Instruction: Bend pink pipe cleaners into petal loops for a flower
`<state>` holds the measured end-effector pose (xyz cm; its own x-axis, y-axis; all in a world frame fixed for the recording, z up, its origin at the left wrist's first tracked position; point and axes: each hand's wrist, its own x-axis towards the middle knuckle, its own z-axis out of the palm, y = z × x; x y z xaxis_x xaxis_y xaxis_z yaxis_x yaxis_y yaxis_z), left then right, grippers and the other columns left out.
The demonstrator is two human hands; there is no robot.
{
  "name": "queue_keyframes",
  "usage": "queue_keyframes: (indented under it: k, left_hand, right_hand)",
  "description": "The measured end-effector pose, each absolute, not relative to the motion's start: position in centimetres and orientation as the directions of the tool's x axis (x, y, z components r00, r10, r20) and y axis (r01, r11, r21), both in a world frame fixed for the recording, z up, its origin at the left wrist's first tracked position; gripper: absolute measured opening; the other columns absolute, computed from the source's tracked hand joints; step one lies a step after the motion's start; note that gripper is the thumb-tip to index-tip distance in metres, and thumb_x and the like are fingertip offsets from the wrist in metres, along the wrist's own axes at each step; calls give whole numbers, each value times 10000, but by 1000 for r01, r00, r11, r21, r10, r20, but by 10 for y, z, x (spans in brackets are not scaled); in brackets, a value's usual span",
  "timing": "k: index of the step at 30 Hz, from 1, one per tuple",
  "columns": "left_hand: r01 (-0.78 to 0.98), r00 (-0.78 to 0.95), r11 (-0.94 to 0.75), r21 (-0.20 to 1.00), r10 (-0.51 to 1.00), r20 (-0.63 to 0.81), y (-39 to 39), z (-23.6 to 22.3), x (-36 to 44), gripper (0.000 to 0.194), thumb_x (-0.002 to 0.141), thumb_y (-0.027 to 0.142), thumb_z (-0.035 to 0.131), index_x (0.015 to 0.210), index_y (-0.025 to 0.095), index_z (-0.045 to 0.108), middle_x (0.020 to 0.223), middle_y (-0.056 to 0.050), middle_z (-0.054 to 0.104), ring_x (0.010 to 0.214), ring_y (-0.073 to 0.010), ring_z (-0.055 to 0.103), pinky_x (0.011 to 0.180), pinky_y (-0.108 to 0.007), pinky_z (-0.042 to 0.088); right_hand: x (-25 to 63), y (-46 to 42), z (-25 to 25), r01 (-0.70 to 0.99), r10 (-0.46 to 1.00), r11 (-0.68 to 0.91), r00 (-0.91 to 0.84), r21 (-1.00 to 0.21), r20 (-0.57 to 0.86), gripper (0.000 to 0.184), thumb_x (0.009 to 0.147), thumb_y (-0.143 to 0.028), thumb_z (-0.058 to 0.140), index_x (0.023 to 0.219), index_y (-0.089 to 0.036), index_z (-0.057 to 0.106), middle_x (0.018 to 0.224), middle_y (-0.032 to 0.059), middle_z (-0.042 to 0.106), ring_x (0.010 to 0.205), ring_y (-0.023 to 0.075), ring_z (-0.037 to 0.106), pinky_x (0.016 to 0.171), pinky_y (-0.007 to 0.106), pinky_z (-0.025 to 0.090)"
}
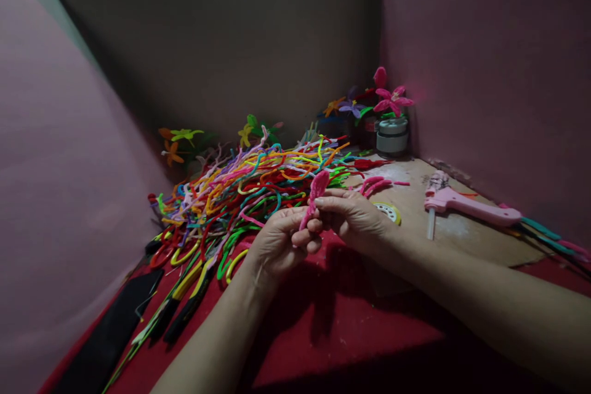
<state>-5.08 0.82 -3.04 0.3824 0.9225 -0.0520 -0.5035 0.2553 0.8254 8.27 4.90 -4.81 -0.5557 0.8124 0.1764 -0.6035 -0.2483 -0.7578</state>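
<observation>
Between my two hands, over the red cloth, is a pink pipe-cleaner petal (319,185) standing roughly upright. My left hand (286,236) pinches its lower end between thumb and fingers. From the right, my right hand (351,217) closes its fingertips on the petal's middle. Just behind the hands spreads a large heap of pipe cleaners (249,181) in many colours. Several loose pink pipe cleaners (379,184) lie beyond my right hand, and a yellow-rimmed disc (388,213) with holes is partly hidden by it.
At right, a pink glue gun (475,204) rests on a tan board (489,246). Pliers with yellow and black handles (189,301) and a black flat object (108,332) lie at left. Pipe-cleaner flowers (393,100) stand at the back near a grey jar (391,137). Walls enclose both sides.
</observation>
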Motion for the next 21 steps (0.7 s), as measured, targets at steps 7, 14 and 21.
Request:
queue_keyframes:
  k: [7, 14, 21]
  left_hand:
    - [-441, 378, 234, 867, 924, -57, 9, -31, -49, 116, 746, 119, 560, 740, 34, 639, 556, -7, 542, 330, 24, 339, 443, -149, 439]
    - [-383, 313, 190, 904, 947, -66, 8, -32, -51, 105, 702, 120, 570, 748, 58, 641, 567, -9, 571, 320, 5, 359, 422, -177, 443]
    - [-283, 297, 181, 942, 950, -94, 5, -27, -53, 89, 667, 151, 574, 716, 92, 619, 565, -10, 574, 352, -43, 418, 398, -209, 425]
  right_hand:
    - [83, 51, -48, -582, 807, -270, -571, -767, 149, 63, 651, -150, 626, 627, -119, 578, 558, -13, 564, 487, 67, 496, 504, 218, 348]
    - [86, 48, -45, -532, 830, -133, -521, -836, 200, 69, 652, -170, 613, 624, -124, 570, 543, -10, 563, 468, 69, 472, 482, 219, 323]
    - [92, 48, -42, -423, 826, 119, -460, -898, 326, 75, 664, -202, 605, 664, -127, 606, 557, -8, 558, 496, 82, 462, 493, 228, 327]
